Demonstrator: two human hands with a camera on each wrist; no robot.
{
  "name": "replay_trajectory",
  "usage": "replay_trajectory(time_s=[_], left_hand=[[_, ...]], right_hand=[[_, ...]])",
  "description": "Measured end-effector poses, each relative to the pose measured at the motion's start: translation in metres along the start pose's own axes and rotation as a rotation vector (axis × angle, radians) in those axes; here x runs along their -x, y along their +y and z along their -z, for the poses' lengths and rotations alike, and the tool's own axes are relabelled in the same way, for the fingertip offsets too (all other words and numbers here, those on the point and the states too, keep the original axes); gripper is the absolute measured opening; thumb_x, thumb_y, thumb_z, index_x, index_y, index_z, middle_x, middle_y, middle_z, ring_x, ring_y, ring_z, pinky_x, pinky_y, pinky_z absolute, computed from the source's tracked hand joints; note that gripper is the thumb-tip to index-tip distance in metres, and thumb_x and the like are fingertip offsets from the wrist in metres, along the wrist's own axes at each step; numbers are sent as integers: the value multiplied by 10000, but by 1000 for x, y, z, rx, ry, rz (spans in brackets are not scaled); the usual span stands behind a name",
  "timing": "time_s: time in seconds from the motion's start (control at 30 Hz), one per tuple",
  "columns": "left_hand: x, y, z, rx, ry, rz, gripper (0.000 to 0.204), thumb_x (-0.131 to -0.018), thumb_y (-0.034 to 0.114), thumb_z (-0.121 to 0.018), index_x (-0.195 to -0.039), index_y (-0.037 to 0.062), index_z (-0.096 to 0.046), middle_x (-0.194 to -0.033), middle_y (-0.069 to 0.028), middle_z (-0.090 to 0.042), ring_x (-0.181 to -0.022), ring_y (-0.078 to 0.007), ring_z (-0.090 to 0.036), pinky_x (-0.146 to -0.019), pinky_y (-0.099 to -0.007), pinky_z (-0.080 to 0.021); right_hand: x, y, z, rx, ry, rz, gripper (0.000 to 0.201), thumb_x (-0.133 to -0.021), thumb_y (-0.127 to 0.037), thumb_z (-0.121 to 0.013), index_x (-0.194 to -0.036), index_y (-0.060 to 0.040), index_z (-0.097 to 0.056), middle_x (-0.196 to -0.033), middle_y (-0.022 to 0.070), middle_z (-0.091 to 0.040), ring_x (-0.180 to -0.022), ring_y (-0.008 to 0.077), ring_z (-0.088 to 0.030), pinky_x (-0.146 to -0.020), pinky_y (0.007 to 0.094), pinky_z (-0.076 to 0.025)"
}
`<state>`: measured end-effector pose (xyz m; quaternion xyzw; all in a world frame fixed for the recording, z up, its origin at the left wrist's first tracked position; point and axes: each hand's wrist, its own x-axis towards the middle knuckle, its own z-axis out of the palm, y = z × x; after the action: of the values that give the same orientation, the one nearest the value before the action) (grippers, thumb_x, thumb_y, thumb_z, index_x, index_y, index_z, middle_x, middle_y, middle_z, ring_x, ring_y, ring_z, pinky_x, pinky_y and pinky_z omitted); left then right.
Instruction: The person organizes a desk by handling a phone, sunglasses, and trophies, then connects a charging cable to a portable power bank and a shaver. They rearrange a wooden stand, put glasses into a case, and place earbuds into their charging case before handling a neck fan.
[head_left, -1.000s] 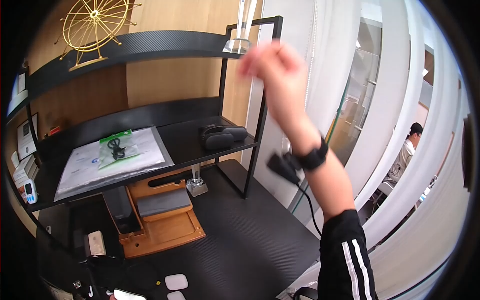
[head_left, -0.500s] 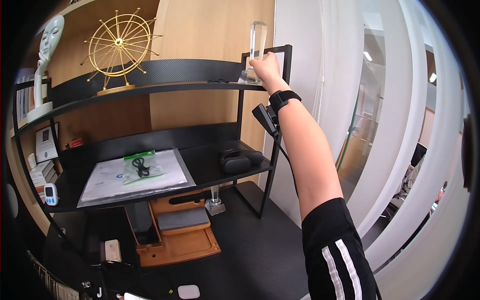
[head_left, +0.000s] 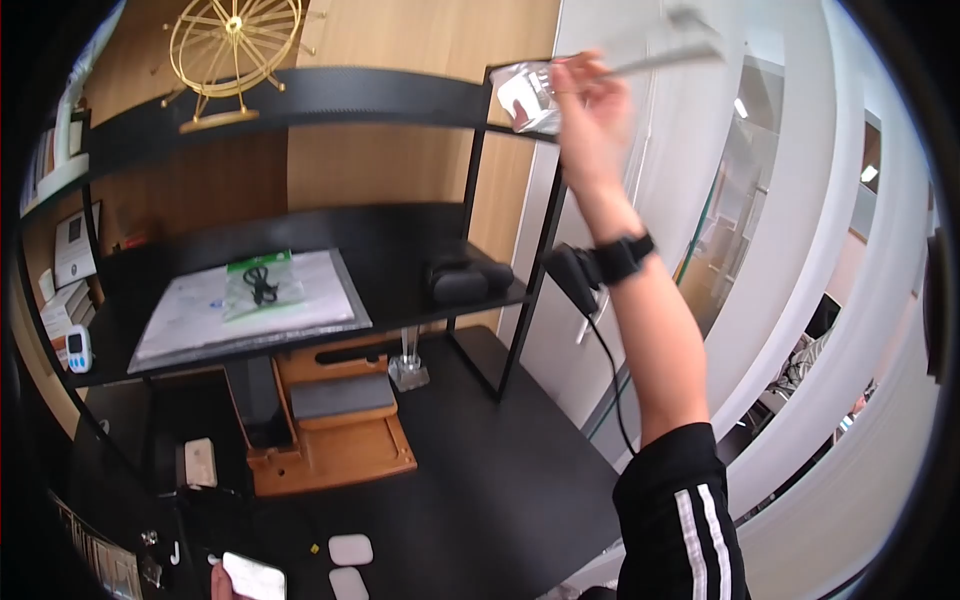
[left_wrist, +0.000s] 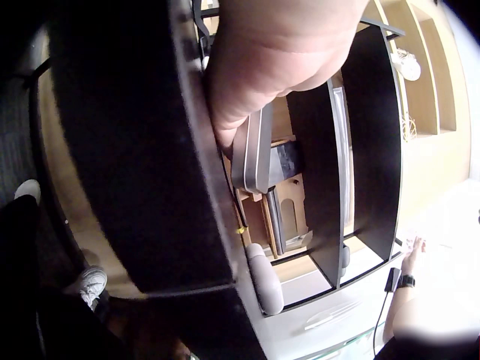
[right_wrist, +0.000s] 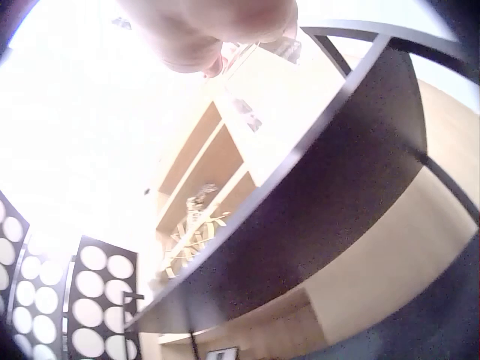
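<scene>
the two hands are working well apart. the right hand [head_left: 597,110] is gripping a clear crystal trophy [head_left: 520,95] up by the right end of the upper shelf [head_left: 380,97]; the trophy is leaning far over, its faceted base pointing left and its blurred shaft slanting up to the right. whether the base is touching the shelf, i cannot tell. a small camera [head_left: 572,275] is hanging from a black strap round the right wrist, and a black sleeve [head_left: 665,530] with white stripes is covering the upper arm.

the left hand [left_wrist: 277,60] is holding a pale, phone-like device [head_left: 257,578] low over the near side of the black desk [head_left: 480,470], its fingers curling along the edge. two white rounded cases [head_left: 350,549] are lying just to the right of the device.

a gold ferris wheel model [head_left: 235,25] is standing left on the upper shelf. on the shelf below, a bagged black cable [head_left: 262,285] is lying over a flat white packet [head_left: 180,325], and a dark headset [head_left: 465,281] is sitting near the right end. underneath, a wooden desk organizer [head_left: 345,465] is standing beside a second crystal trophy [head_left: 408,373].
</scene>
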<state>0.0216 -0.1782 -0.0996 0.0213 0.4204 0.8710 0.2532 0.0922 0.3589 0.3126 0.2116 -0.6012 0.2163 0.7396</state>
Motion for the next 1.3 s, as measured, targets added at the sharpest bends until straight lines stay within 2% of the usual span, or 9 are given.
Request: replay_trajectory(time_s=[0.1,0.17,0.33,0.43,0.53,0.57,0.97,1.17,1.3], left_hand=[[0,2,4,-4,-21,21,309,-981,246,-476,-1192,28,-528,-1141,-79,-619,-1055,-200,-597,-920,-351,-487],[0,1,2,32,-5,27,307,-981,242,-474,-1195,27,-528,-1150,-85,-619,-1069,-203,-594,-925,-351,-487],[2,2,-2,-28,-14,22,305,-979,236,-484,-1201,32,-527,-1151,-88,-621,-1053,-209,-606,-899,-358,-506],[1,1,0,54,-43,21,301,-977,223,-487,-1207,32,-526,-1155,-86,-619,-1073,-209,-597,-932,-352,-495],[1,1,2,40,-25,25,317,-973,209,-489,-1231,27,-503,-1187,-97,-601,-1100,-219,-581,-949,-356,-487],[2,2,3,42,-23,31,319,-972,204,-489,-1235,24,-499,-1191,-100,-598,-1102,-222,-579,-949,-354,-488],[10,20,-10,-704,223,-140,341,-945,157,-567,-1268,84,-490,-1143,-53,-581,-1037,-127,-543,-855,-265,-451],[39,65,-60,-1274,45,-58,439,-967,144,-518,-1366,8,-395,-1348,-135,-471,-1248,-232,-441,-1031,-330,-353],[43,74,-130,-1372,-371,102,564,-973,135,-497,-1460,34,-230,-1471,-130,-319,-1347,-230,-326,-1074,-325,-289]], right_hand=[[51,-93,33,221,-150,-25,291,-857,17,-625,-1116,9,-492,-1070,82,-603,-916,124,-589,-797,257,-489],[103,-138,52,-32,-202,-262,340,-850,23,-631,-1145,-11,-466,-1094,90,-556,-1046,171,-542,-904,298,-449],[205,-163,78,5,-527,-743,380,-817,39,-628,-1119,-42,-411,-1067,122,-557,-1053,226,-536,-925,382,-437],[240,-130,72,325,-861,-559,312,-825,-44,-665,-1069,-3,-475,-1012,137,-610,-967,222,-595,-814,332,-481],[293,-84,61,308,-687,-803,365,-794,-44,-686,-1094,0,-483,-978,133,-635,-913,247,-635,-778,358,-497],[310,-61,61,294,-674,-773,433,-759,-25,-685,-1127,2,-459,-925,200,-617,-901,366,-611,-777,416,-483],[364,23,54,522,-468,-951,384,-737,38,-681,-1045,10,-454,-875,186,-629,-798,325,-651,-716,390,-512],[370,56,46,531,-458,-1068,413,-733,59,-670,-1084,28,-455,-870,153,-637,-741,249,-644,-699,361,-515],[390,78,47,529,-447,-1103,461,-736,33,-686,-1120,33,-432,-932,247,-625,-899,405,-620,-780,444,-487]])
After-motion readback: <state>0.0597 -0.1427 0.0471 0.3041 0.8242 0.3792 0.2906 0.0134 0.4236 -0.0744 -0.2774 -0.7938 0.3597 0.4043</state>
